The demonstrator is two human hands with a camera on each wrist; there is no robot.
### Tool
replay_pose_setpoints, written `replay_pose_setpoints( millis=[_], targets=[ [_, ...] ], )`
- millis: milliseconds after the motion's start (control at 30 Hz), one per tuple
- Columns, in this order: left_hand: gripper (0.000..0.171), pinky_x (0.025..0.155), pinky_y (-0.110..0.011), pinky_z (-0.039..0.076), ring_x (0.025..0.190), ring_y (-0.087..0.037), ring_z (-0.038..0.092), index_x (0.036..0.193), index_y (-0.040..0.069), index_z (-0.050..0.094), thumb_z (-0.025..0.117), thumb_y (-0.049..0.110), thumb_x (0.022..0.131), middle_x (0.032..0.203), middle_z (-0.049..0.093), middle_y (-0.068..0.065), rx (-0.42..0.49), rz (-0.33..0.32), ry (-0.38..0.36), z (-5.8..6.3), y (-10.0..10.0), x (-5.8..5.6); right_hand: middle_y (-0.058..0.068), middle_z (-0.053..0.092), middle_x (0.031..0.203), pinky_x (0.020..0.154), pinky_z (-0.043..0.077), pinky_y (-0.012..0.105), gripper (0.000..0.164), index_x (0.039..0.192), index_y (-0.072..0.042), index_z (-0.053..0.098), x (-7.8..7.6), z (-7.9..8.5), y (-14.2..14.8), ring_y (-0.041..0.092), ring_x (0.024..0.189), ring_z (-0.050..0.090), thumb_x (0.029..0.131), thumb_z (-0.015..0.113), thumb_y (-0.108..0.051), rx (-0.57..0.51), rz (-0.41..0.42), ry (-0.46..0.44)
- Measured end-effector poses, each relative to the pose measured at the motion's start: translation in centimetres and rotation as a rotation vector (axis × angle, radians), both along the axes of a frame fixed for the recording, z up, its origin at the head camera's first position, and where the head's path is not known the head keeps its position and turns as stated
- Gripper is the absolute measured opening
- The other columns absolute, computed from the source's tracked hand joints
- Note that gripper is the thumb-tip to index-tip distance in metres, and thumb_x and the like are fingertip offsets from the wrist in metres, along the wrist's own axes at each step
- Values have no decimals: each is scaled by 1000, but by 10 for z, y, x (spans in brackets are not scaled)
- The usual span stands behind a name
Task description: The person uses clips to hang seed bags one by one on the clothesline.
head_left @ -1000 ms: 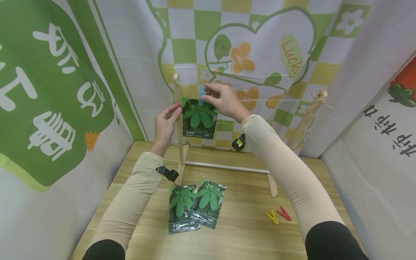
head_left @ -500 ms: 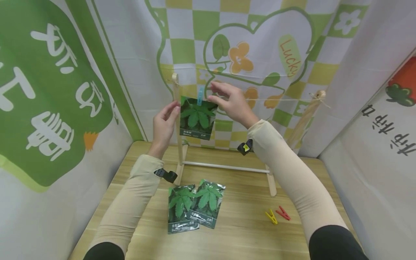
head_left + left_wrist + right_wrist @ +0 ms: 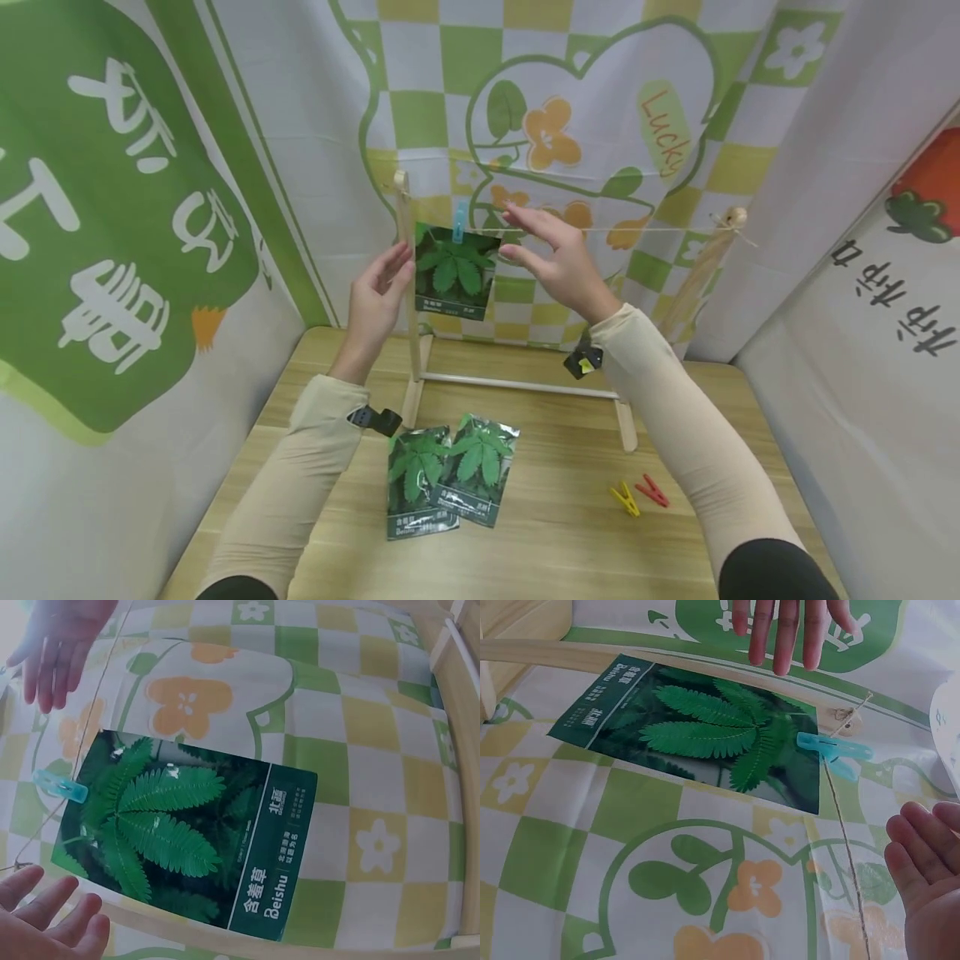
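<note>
A dark green seed packet (image 3: 454, 279) with a leaf picture hangs from the string (image 3: 645, 230), near the left post (image 3: 411, 292) of a wooden stand. A light blue clothespin (image 3: 832, 745) clips its top edge to the string. My left hand (image 3: 377, 302) is just left of the packet, fingertips right at the post, with nothing in its grasp. To the packet's right, my right hand (image 3: 562, 262) is held up with fingers extended and apart from the clothespin. Both wrist views show the two hands away from the packet, which hangs between them.
Two more such packets (image 3: 476, 471) lie overlapping on the wooden table (image 3: 555, 542). A yellow clothespin (image 3: 624, 498) and a red clothespin (image 3: 652, 490) lie at the right. The stand's crossbar (image 3: 521, 385) runs low behind; its right post (image 3: 701, 275) leans beneath the string's end.
My right hand has let go of the blue clothespin and drawn back to the right. My left hand has shifted slightly left and away from the packet, which stays hanging.
</note>
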State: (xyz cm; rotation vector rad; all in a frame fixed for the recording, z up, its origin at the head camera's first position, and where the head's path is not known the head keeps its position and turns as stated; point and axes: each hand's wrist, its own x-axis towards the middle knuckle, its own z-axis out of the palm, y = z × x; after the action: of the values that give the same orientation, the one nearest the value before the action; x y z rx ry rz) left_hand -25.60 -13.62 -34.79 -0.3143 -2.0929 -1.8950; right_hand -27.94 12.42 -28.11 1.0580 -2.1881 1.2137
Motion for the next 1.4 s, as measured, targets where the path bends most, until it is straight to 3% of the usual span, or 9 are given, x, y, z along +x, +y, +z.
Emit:
replay_pose_setpoints(
  millis=[200, 467, 867, 1033, 1267, 1400],
  targets=[
    [49, 116, -37, 35, 137, -27, 46, 144, 5, 43, 54, 23, 101, 148, 47, -15, 1, -3, 11, -5, -2, 10, 21, 61, 131, 107, 44, 39, 55, 137, 2, 52, 9, -14, 11, 31, 121, 57, 85, 72, -4, 3, -2, 16],
    [52, 117, -40, 34, 138, -31, 43, 146, 2, 39, 54, 23, 101, 149, 44, -19, 0, 4, -36, -15, -6, 20, 21, 59, 133, 105, 46, 43, 59, 138, 3, 50, 20, -32, 26, 33, 122, 56, 83, 73, 1, -28, -13, -22],
    [55, 119, -41, 31, 140, -26, 41, 148, 5, 37, 54, 28, 100, 152, 41, -17, -6, 6, -105, -36, -11, 33, 20, 60, 132, 105, 43, 20, 65, 137, 2, 51, 34, -61, 48, 33, 120, 57, 77, 77, 2, -28, -74, -65],
    [57, 118, -41, 32, 140, -29, 41, 148, 6, 37, 55, 29, 100, 152, 42, -16, -17, 15, -121, -47, -12, 37, 20, 60, 131, 105, 43, 18, 64, 137, 1, 51, 39, -72, 58, 32, 119, 57, 78, 76, 1, -22, -95, -88],
    [57, 115, -50, 33, 138, -32, 41, 146, 4, 39, 59, 26, 98, 150, 45, -16, -116, 65, -75, -62, -10, 41, 20, 61, 130, 104, 42, 14, 61, 136, 1, 53, 47, -89, 69, 34, 119, 57, 79, 75, 3, -51, -134, -140],
    [58, 115, -50, 33, 139, -34, 40, 146, 2, 39, 60, 26, 97, 150, 43, -18, -131, 71, -87, -68, -10, 44, 21, 61, 129, 104, 43, 15, 59, 135, 1, 54, 52, -97, 75, 29, 118, 57, 80, 74, 4, -79, -151, -159]
  ],
)
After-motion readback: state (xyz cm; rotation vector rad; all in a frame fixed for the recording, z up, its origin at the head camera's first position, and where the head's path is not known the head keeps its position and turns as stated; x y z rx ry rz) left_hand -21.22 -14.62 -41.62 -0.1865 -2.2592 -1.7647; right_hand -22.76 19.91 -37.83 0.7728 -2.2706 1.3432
